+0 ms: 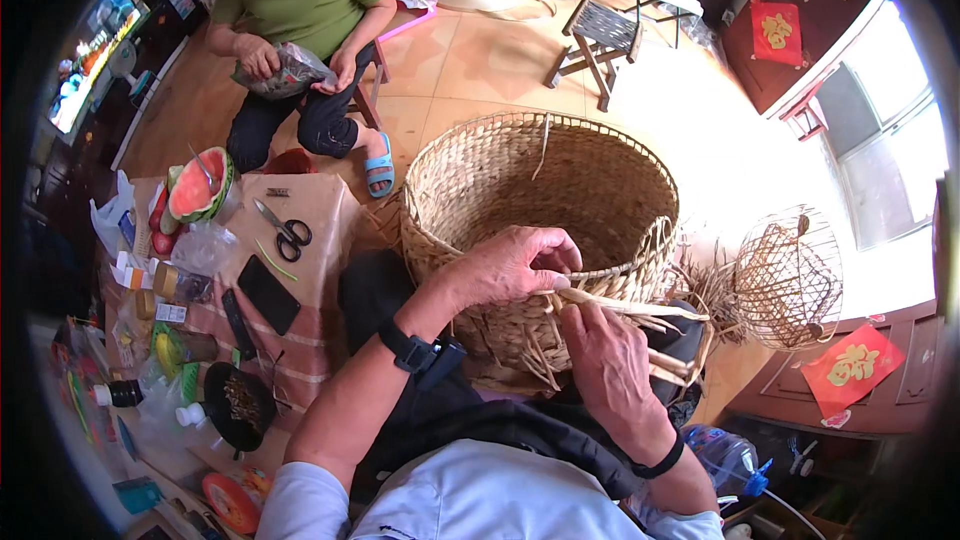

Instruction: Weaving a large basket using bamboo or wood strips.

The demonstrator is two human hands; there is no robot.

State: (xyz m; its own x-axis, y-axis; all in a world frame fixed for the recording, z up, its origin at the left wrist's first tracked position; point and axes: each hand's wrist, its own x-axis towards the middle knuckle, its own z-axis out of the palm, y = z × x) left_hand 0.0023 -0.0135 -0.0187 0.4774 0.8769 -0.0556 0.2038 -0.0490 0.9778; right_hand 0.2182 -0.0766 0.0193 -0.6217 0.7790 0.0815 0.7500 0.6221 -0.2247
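A large round basket (540, 175), woven from tan plant strands, stands at my knees with its mouth facing up. Over its near rim bends my left hand (515, 262), thumb and fingers closed on the rim and a strand there. Just right of it, my right hand (608, 360) pinches a pale flat plant strand (635, 308) against the basket's outside. Loose strand ends (540, 355) hang down below both hands. Several more strands loop out to the right of the rim. The fingertips of my right hand are partly hidden behind its knuckles.
Left, a cloth-covered table (310, 200) holds scissors (284, 231), a phone (269, 294), a cut watermelon (202, 183) and a black pan (238, 406). Beyond it a seated person (305, 10) holds a plastic bag. An open wire-like basket (790, 277) stands right; a folding stool (600, 40) is farther back.
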